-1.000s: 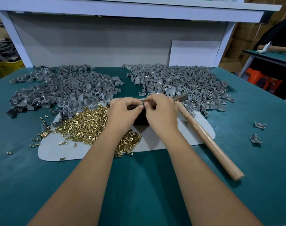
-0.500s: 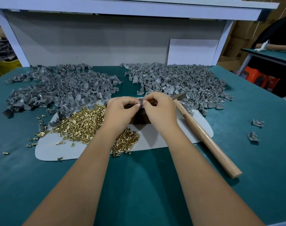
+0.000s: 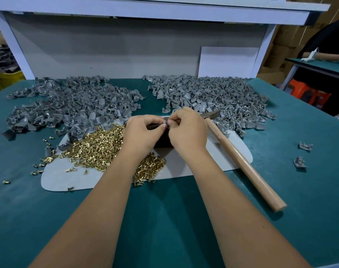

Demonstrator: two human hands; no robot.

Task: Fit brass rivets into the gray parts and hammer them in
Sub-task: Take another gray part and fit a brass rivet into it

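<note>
Teal felt covers the table [image 3: 184, 219], which is backed by a gray panel under a white shelf [image 3: 164, 8]. Two heaps of gray parts are spread along the far side, one heap on the left [image 3: 72, 107] and one on the right [image 3: 213, 95]. A pale mat [image 3: 186, 167] is laid in the middle, and a pile of brass rivets [image 3: 99, 147] is spread on its left half, with strays scattered onto the felt. The left hand [image 3: 143, 132] and the right hand [image 3: 188, 130] are held together above a dark block [image 3: 163, 141] on the mat, fingers curled, and a small gray part [image 3: 164, 123] is pinched between their fingertips. Whether a rivet is held as well cannot be told. A hammer [image 3: 242, 161] is laid just right of the right hand, its wooden handle pointing toward the near right. Two separate gray parts [image 3: 305, 146] are seen well apart on the right.
</note>
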